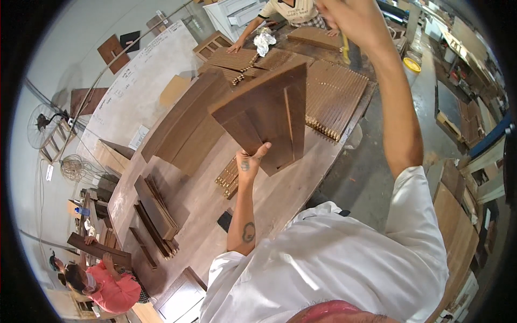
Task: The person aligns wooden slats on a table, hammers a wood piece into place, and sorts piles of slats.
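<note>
My left hand (250,161) is closed on the near edge of a dark brown framed wooden panel (265,119), my thumb laid against its face; the panel is tilted up, above the middle of the worktable (288,191). My right hand (353,24) is raised at the far right, and I cannot tell whether it grips the yellowish object (345,52) just below it. Wide brown boards (186,126) lie left of the panel, ridged slats (340,89) to its right. At the far side, a co-worker's hand (235,47) rests near a crumpled white cloth (264,41).
</note>
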Available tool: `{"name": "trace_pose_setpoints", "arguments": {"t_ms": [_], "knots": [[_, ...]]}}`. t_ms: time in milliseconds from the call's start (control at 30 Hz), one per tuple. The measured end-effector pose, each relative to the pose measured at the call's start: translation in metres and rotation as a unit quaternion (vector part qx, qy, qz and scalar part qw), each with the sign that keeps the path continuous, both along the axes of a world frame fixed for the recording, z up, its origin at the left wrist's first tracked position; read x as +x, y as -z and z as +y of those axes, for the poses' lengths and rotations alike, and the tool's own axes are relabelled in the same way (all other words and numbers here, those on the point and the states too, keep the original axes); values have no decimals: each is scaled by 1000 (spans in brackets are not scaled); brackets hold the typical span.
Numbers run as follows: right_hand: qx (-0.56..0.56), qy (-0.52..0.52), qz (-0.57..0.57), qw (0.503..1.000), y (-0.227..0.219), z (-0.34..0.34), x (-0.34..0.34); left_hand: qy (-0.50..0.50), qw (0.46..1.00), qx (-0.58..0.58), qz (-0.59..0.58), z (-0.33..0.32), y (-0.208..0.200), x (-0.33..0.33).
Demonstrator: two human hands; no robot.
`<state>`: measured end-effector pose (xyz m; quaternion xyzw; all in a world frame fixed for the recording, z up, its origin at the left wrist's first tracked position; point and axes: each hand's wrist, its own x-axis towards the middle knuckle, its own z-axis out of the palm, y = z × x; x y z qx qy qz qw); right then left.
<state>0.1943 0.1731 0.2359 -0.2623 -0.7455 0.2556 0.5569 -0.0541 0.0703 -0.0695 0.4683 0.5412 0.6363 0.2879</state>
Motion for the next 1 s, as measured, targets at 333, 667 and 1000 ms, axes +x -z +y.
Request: {"name": "trace_pose_setpoints", "arguments": {"t_ms": [333, 667, 1000], "knots": [[-157, 134, -310, 928, 352, -6, 63, -237, 929, 115, -260, -64, -63, -95], [-143, 127, -455, 870, 487, 24, 10, -256, 925, 125, -250, -96, -82, -94], [-419, -150, -64, 893, 410, 14, -11, -171, 920, 246, -250, -93, -92, -57]]}}
